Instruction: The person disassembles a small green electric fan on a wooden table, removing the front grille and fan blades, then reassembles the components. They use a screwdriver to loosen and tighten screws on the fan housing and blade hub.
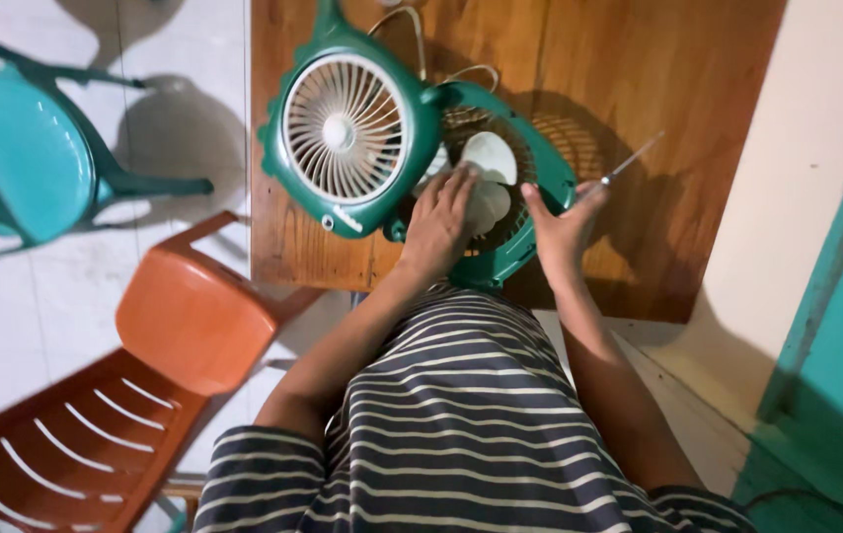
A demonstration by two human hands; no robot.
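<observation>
Two hands work at the table's (639, 89) near edge: left hand (438, 225) lies open-fingered on the white blades (489, 158); right hand (562, 229) grips a screwdriver (629, 164) beside the green fan housing (540, 163).

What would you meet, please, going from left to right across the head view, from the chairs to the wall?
Teal chair → orange chair → green fan front with white grille → left hand on the white blades → right hand → screwdriver → cream wall → teal door frame.
</observation>
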